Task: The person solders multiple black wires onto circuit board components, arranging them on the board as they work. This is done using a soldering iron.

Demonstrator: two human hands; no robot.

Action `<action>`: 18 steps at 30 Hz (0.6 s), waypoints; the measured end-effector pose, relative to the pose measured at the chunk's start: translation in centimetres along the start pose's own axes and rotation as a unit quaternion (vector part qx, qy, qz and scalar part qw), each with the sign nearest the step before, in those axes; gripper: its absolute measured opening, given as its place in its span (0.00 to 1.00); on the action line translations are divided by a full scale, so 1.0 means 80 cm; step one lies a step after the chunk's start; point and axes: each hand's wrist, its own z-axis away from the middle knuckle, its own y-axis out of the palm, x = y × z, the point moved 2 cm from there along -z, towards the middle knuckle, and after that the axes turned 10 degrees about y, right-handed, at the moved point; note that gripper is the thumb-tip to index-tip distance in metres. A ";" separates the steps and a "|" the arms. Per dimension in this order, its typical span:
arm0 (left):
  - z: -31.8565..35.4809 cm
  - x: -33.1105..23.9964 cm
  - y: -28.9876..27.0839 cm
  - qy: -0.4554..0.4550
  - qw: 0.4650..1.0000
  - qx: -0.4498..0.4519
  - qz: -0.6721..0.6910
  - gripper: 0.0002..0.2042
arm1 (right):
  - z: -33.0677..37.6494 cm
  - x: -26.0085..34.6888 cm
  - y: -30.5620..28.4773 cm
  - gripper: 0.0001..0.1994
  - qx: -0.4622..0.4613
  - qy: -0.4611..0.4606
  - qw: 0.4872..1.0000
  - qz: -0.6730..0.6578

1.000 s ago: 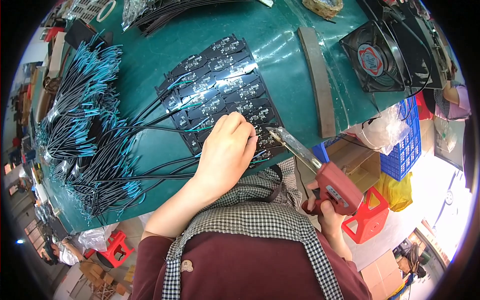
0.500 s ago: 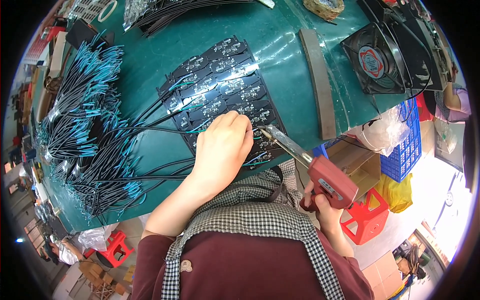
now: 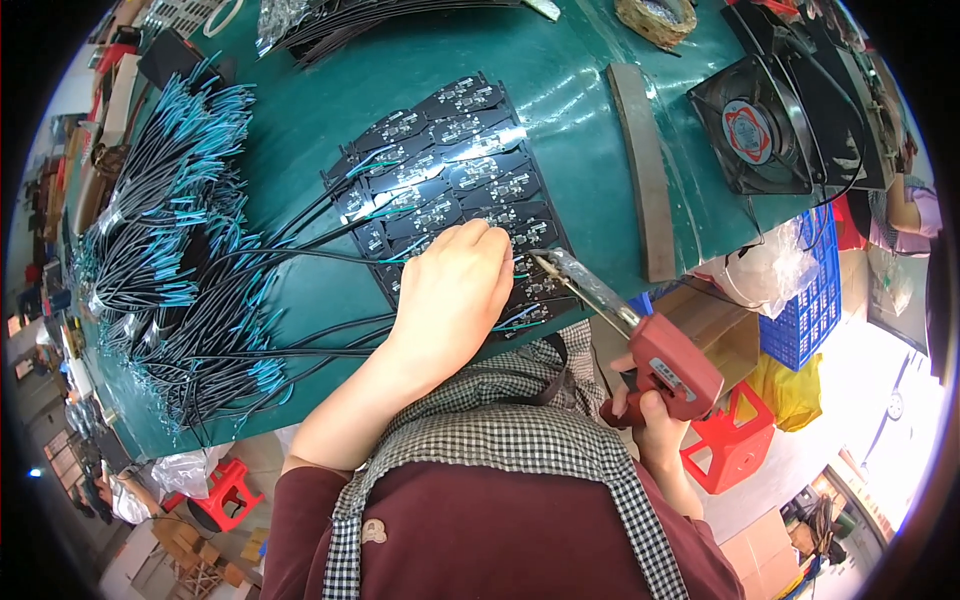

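1. The left hand [image 3: 455,290] lies palm-down on the black panel of small circuit boards [image 3: 450,190], fingers curled together, pressing a thin wire [image 3: 340,260] onto it.
2. The right hand [image 3: 650,420] is wrapped tight around a red pistol-shaped soldering gun [image 3: 665,365], whose metal tip touches the panel's near right edge.
3. The panel lies on a smooth green table [image 3: 560,90]; loose black wires with blue ends [image 3: 170,260] are heaped at left.
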 end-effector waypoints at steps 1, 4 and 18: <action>0.002 -0.001 0.000 -0.004 1.000 0.008 -0.009 0.03 | 0.003 0.001 -0.001 0.32 0.012 0.001 1.000 0.000; 0.004 -0.001 0.001 -0.015 0.999 0.029 -0.037 0.04 | 0.012 -0.001 -0.003 0.31 -0.071 -0.011 0.996 0.048; 0.098 0.078 -0.089 -0.063 0.964 -0.189 -0.177 0.06 | 0.015 0.000 -0.002 0.27 -0.083 -0.103 0.991 0.003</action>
